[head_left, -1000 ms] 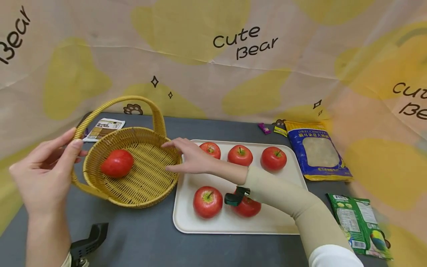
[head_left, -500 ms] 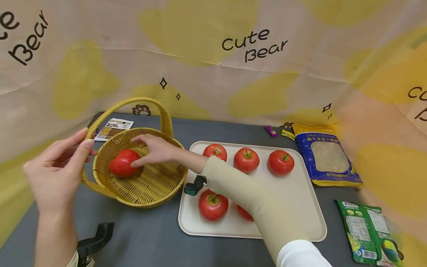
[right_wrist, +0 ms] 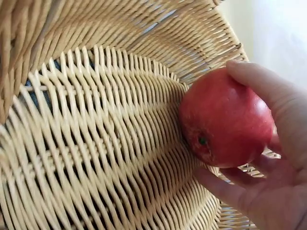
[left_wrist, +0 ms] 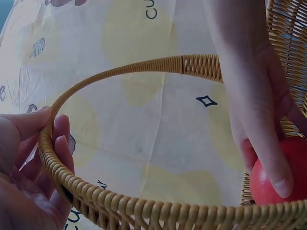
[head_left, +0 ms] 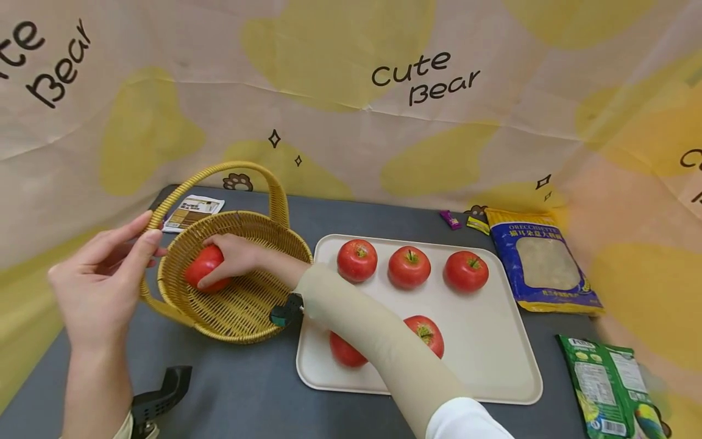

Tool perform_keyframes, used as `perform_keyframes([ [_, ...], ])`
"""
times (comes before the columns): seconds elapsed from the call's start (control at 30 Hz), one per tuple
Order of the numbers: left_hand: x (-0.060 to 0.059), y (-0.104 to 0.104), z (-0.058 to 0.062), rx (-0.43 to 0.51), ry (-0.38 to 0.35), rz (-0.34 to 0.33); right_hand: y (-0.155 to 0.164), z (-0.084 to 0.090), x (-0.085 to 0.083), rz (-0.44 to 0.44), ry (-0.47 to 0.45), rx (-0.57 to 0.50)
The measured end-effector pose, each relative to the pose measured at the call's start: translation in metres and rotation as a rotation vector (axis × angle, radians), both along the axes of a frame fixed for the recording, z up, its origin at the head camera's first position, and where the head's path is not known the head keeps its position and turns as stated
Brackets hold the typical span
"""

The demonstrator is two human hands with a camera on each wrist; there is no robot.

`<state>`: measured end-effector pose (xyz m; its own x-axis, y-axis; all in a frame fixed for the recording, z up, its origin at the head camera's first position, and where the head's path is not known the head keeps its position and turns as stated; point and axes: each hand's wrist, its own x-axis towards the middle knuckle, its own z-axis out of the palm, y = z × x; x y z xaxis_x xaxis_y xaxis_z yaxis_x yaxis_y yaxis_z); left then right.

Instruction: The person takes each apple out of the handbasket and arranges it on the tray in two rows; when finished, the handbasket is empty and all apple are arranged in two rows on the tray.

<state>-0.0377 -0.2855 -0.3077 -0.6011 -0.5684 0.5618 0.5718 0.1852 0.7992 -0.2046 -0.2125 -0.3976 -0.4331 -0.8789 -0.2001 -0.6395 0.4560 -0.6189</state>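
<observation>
A woven yellow basket [head_left: 241, 305] with a hoop handle [left_wrist: 144, 64] stands left of a cream tray [head_left: 493, 384]. My left hand [head_left: 144, 231] pinches the basket's left rim [left_wrist: 53, 158] between thumb and fingers. My right hand [head_left: 230, 256] reaches into the basket, its fingers curled round a red apple [head_left: 202, 267] that lies on the woven floor. In the right wrist view the apple [right_wrist: 225, 117] sits in my right hand [right_wrist: 288, 124], against the basket wall. On the tray are three apples in the back row [head_left: 409, 267] and two in front [head_left: 428, 332], partly hidden by my forearm.
A blue and yellow pasta bag [head_left: 543, 262] and a green packet [head_left: 609, 384] lie right of the tray. Small sachets [head_left: 451, 218] and a printed card [head_left: 192, 210] lie at the table's back edge. A patterned cloth backdrop [head_left: 351, 122] closes off the back and sides.
My right hand moved left from the basket's right rim into the basket and closed round the apple there. My left hand has kept its hold on the rim.
</observation>
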Motion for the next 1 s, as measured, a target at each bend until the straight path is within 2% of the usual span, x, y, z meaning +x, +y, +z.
perform_keyframes([
  [0.13, -0.002, 0.002, 0.000, -0.033, 0.013, 0.001, 0.004, -0.001, 0.000, -0.013, 0.032, -0.005],
  [0.3, -0.004, 0.004, 0.000, 0.038, 0.065, -0.049, 0.018, 0.003, -0.001, -0.021, 0.049, -0.075],
  [0.43, -0.003, 0.004, 0.000, 0.032, 0.053, -0.024, 0.039, 0.011, 0.000, -0.044, 0.032, -0.146],
  [0.47, -0.003, 0.003, -0.001, 0.010, 0.045, -0.010, 0.045, 0.014, 0.000, -0.052, 0.025, -0.169],
  [0.6, -0.003, 0.004, -0.001, 0.054, 0.062, -0.023, 0.077, 0.021, 0.005, -0.107, -0.014, -0.246],
  [0.83, -0.003, 0.006, -0.002, 0.015, 0.053, 0.006, 0.138, 0.029, 0.018, -0.215, -0.071, -0.323],
  [1.0, -0.004, 0.008, -0.002, 0.087, 0.079, -0.014, 0.181, 0.032, 0.026, -0.303, -0.150, -0.373],
])
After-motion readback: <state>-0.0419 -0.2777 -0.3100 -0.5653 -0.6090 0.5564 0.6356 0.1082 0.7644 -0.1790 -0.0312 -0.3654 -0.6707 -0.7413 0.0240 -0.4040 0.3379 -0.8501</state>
